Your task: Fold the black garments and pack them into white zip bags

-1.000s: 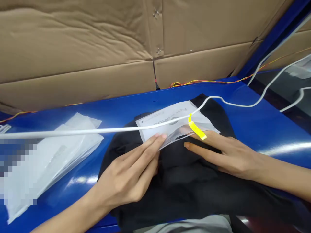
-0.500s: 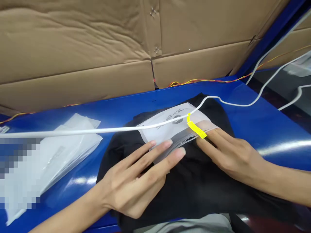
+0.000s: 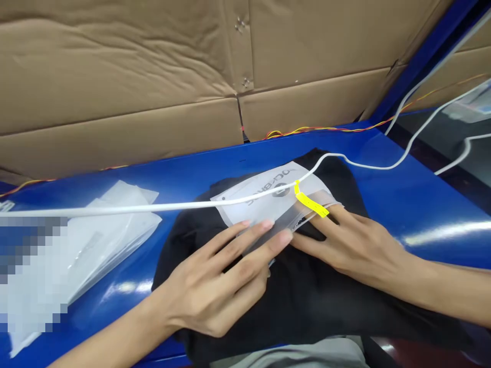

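Note:
A white printed plastic bag (image 3: 261, 197) with a see-through edge lies on a folded black garment (image 3: 307, 296). My left hand (image 3: 226, 271) is closed on the bag's near edge, its long fingers across the top and the thumb side partly hidden below. From the right, my right hand (image 3: 345, 235) has its fingers apart at the bag's mouth. One or more of its fingertips reach under the clear film, while another finger points left, close to my left fingertips. A yellow tag (image 3: 312, 204) on the white cable hangs in front of the bag.
A white cable (image 3: 172, 206) crosses the view above the blue table (image 3: 402, 199). White plastic bags (image 3: 111, 235) lie at the left. A cardboard panel (image 3: 153, 76) stands behind, with red and yellow wires (image 3: 307, 129) along its foot. Grey cloth (image 3: 307, 355) shows at the near edge.
My right hand's fingers have spread apart, one moving left toward my left fingertips. The bag's edge has shifted slightly. My left hand stays nearly in place on the bag.

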Action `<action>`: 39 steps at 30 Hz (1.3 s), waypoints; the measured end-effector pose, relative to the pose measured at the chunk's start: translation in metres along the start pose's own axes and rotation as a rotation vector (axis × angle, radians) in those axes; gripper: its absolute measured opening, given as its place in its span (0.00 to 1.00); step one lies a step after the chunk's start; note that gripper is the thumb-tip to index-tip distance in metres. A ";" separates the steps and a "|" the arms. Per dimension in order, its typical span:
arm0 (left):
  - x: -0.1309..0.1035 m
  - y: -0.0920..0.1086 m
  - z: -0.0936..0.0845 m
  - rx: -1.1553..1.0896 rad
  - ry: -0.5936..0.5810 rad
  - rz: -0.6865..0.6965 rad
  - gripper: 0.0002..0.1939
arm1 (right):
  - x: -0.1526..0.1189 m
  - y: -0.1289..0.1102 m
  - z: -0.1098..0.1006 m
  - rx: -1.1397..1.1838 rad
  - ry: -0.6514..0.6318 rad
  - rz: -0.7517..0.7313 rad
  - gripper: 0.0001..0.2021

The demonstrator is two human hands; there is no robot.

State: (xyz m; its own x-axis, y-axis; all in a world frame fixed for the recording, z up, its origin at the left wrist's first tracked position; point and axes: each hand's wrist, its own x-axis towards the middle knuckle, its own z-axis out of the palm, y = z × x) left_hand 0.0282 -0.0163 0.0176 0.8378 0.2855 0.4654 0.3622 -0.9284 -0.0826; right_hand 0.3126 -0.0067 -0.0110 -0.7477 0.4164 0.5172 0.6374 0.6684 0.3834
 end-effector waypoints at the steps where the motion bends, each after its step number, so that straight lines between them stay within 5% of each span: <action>1: 0.000 0.001 0.000 -0.008 0.001 -0.001 0.07 | 0.001 -0.001 0.000 -0.008 0.000 0.001 0.28; 10: 0.003 0.000 -0.002 -0.036 0.004 -0.104 0.14 | 0.000 0.012 0.010 0.181 0.071 -0.209 0.17; 16: 0.001 0.004 0.000 -0.009 -0.007 -0.014 0.06 | 0.006 -0.001 0.004 0.059 0.017 -0.094 0.14; 22: 0.006 0.007 -0.001 -0.078 -0.007 -0.165 0.17 | -0.001 0.007 0.015 0.199 0.126 -0.059 0.20; 27: 0.003 0.004 -0.003 -0.111 0.015 -0.246 0.33 | -0.010 0.019 0.019 0.386 0.167 -0.047 0.12; 33: -0.005 0.003 0.005 -0.128 0.077 -0.186 0.27 | -0.005 0.012 0.010 0.300 0.052 0.025 0.18; 39: -0.006 0.009 0.007 -0.184 0.039 -0.208 0.29 | 0.000 0.007 0.011 0.233 0.169 0.029 0.18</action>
State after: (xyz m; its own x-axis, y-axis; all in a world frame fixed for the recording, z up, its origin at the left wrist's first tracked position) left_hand 0.0292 -0.0245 0.0082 0.7356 0.4685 0.4892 0.4418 -0.8793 0.1777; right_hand 0.3150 0.0043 -0.0168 -0.6760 0.3417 0.6529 0.5832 0.7897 0.1905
